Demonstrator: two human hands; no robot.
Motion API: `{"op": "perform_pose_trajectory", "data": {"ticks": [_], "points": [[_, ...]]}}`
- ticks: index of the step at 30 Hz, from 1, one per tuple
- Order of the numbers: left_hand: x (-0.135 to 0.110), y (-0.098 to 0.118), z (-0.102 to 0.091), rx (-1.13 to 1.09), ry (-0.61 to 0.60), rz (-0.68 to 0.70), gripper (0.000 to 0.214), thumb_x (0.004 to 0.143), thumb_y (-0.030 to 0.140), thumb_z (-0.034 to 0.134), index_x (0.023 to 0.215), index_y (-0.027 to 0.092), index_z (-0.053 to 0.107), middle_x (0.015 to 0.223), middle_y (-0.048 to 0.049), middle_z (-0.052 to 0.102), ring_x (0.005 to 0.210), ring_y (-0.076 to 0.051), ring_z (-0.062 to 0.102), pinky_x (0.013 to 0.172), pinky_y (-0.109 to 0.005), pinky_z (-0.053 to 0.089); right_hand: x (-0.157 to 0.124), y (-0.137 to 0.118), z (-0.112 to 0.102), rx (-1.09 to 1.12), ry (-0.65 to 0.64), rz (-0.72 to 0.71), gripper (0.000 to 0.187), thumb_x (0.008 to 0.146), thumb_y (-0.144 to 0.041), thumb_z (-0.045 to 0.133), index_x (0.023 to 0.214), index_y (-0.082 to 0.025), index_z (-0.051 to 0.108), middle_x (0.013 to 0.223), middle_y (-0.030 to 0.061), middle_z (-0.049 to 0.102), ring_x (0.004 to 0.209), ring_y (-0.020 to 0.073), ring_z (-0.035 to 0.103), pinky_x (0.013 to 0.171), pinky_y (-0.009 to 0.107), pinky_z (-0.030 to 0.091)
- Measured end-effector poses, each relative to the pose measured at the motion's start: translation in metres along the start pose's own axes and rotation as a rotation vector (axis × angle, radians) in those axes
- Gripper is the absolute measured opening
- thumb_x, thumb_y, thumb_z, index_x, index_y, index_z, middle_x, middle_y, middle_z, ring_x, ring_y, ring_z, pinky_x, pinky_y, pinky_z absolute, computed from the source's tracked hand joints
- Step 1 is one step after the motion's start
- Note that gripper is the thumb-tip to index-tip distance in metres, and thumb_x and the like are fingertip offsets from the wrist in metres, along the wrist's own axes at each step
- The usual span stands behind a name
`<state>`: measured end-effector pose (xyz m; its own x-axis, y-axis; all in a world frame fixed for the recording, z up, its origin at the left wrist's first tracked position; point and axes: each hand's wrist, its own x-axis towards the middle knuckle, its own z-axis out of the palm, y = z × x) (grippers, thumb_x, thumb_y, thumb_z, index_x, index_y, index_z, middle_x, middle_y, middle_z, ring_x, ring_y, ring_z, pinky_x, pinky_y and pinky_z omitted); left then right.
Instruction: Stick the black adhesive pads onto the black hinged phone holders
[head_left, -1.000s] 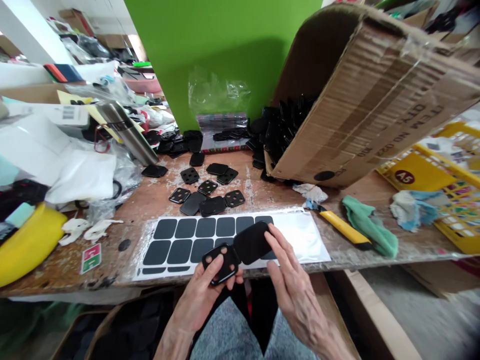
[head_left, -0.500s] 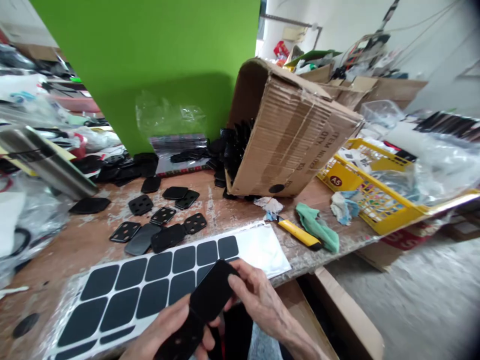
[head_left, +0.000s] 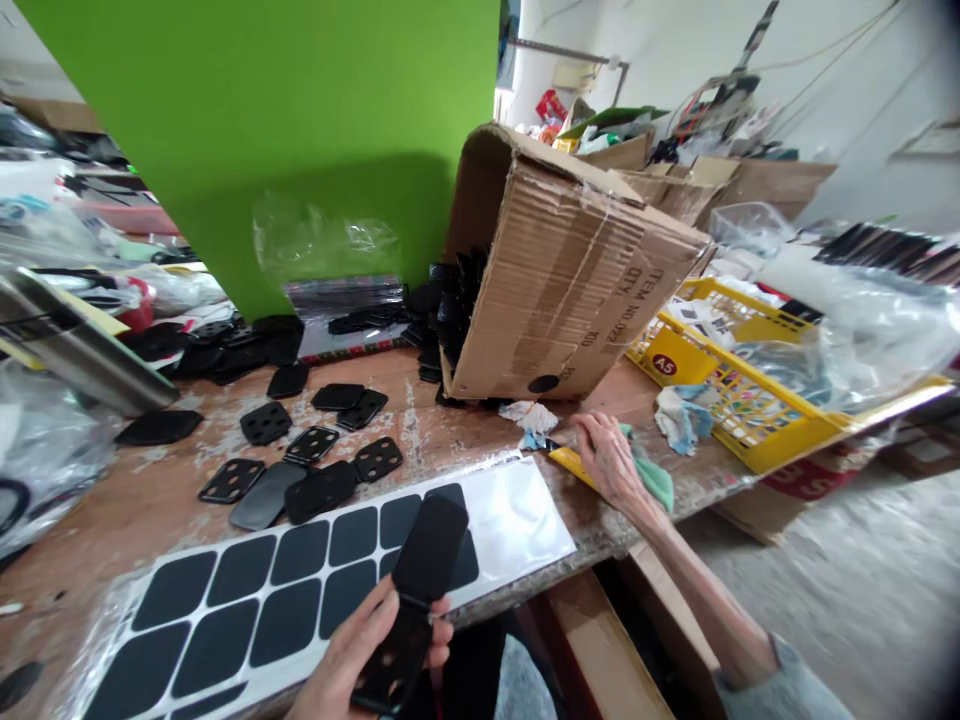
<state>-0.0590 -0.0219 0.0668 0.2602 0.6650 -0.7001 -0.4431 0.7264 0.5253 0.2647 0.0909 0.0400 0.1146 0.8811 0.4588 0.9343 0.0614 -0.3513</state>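
In my left hand [head_left: 360, 650] is a black two-panel folding piece [head_left: 431, 545], its smooth panel tilted up and its holed panel lower down between the fingers. Behind it lies a white sheet [head_left: 517, 510] with rows of black rounded-square stickers [head_left: 292, 620]. My right hand [head_left: 609, 462] is down on a green cloth [head_left: 654, 482], with bent fingers over its upper left part. The fingertips are partly hidden. Right beside this hand, partly covered by it, lies a yellow utility knife [head_left: 570, 460].
Several black plates [head_left: 322, 490], some with holes, lie behind the sheet. A tilted cardboard box [head_left: 577, 280] holding black pieces stands at the back. A yellow basket [head_left: 757, 420], crumpled tissue [head_left: 682, 418] and a steel flask [head_left: 90, 345] are also on the table.
My right hand has let go of the black folding piece and moved right to the green cloth. The left hand still holds the piece. The view has shifted slightly.
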Motion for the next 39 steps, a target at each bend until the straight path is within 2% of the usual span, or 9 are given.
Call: {"op": "perform_pose_trajectory", "data": {"ticks": [3,8,11,15,19,24,29,35,39], "points": [[-0.005,-0.001,0.013,0.020,-0.019,0.112,0.039,0.078,0.036,0.059,0.108,0.011,0.058,0.097,-0.0144,0.068,0.085,-0.025,0.064,0.085,-0.040,0.046,0.015,-0.021,0.025,-0.004,-0.023,-0.038,0.026,0.087,-0.028,0.037,0.104,-0.019,0.054,0.102,0.0103,0.059,0.097,0.0265,0.047,0.085,0.043,0.035],[-0.008,-0.001,0.007,0.043,-0.118,0.200,0.035,0.085,0.035,0.047,0.107,0.010,0.057,0.099,-0.0166,0.066,0.082,-0.023,0.063,0.082,-0.039,0.045,0.029,-0.039,0.051,0.032,-0.019,-0.051,0.020,0.080,-0.023,0.043,0.093,-0.013,0.054,0.088,0.0148,0.057,0.089,0.0284,0.048,0.080,0.045,0.036],[-0.007,0.001,-0.003,0.027,-0.153,0.207,0.033,0.087,0.035,0.045,0.105,0.011,0.057,0.099,-0.0163,0.065,0.079,-0.021,0.063,0.079,-0.036,0.045,0.031,-0.045,0.040,0.087,0.027,-0.066,0.022,0.080,-0.022,0.041,0.097,-0.012,0.050,0.092,0.0144,0.055,0.087,0.0242,0.050,0.077,0.038,0.040],[-0.005,0.004,-0.014,0.021,-0.201,0.196,0.036,0.088,0.037,0.042,0.103,0.009,0.058,0.087,-0.0160,0.067,0.073,-0.020,0.063,0.072,-0.032,0.045,0.023,-0.068,0.003,0.161,0.072,-0.041,0.030,0.082,-0.025,0.043,0.109,-0.014,0.044,0.088,0.0088,0.058,0.073,0.0192,0.054,0.068,0.032,0.043],[-0.006,0.005,-0.019,0.017,-0.197,0.200,0.037,0.088,0.035,0.044,0.111,0.009,0.054,0.079,-0.0141,0.067,0.072,-0.020,0.063,0.071,-0.033,0.045,-0.003,-0.108,-0.021,0.332,-0.053,-0.059,0.029,0.085,-0.025,0.043,0.114,-0.021,0.047,0.090,0.0031,0.059,0.068,0.0142,0.055,0.062,0.027,0.045],[-0.010,0.004,-0.024,-0.008,-0.137,0.222,0.047,0.085,0.034,0.050,0.126,0.013,0.043,0.080,-0.0123,0.068,0.071,-0.021,0.064,0.070,-0.034,0.045,-0.060,-0.158,-0.009,0.572,-0.240,-0.208,0.014,0.085,-0.025,0.049,0.097,-0.021,0.055,0.101,0.0062,0.054,0.093,0.0176,0.055,0.079,0.029,0.048],[-0.016,-0.001,-0.030,-0.002,-0.074,0.254,0.053,0.083,0.034,0.053,0.130,0.014,0.041,0.078,-0.0107,0.069,0.070,-0.020,0.063,0.070,-0.032,0.045,-0.104,-0.183,0.010,0.543,-0.347,-0.415,0.034,0.089,-0.013,0.038,0.119,-0.023,0.046,0.113,0.0089,0.049,0.101,0.0173,0.051,0.083,0.029,0.049],[-0.027,-0.003,-0.031,0.118,-0.063,0.278,0.056,0.081,0.035,0.056,0.129,0.010,0.042,0.075,-0.0114,0.068,0.070,-0.019,0.061,0.070,-0.032,0.045,-0.099,-0.187,0.014,0.486,-0.273,-0.404,0.032,0.089,-0.012,0.038,0.118,-0.020,0.047,0.101,0.0088,0.052,0.092,0.0173,0.052,0.076,0.028,0.051],[-0.030,-0.004,-0.031,0.097,-0.012,0.292,0.056,0.080,0.036,0.057,0.128,0.011,0.044,0.074,-0.0103,0.068,0.067,-0.019,0.061,0.067,-0.032,0.044,-0.099,-0.194,0.013,0.481,-0.392,-0.485,0.028,0.090,-0.014,0.036,0.113,-0.022,0.050,0.096,0.0070,0.053,0.085,0.0163,0.053,0.072,0.028,0.051]]}}
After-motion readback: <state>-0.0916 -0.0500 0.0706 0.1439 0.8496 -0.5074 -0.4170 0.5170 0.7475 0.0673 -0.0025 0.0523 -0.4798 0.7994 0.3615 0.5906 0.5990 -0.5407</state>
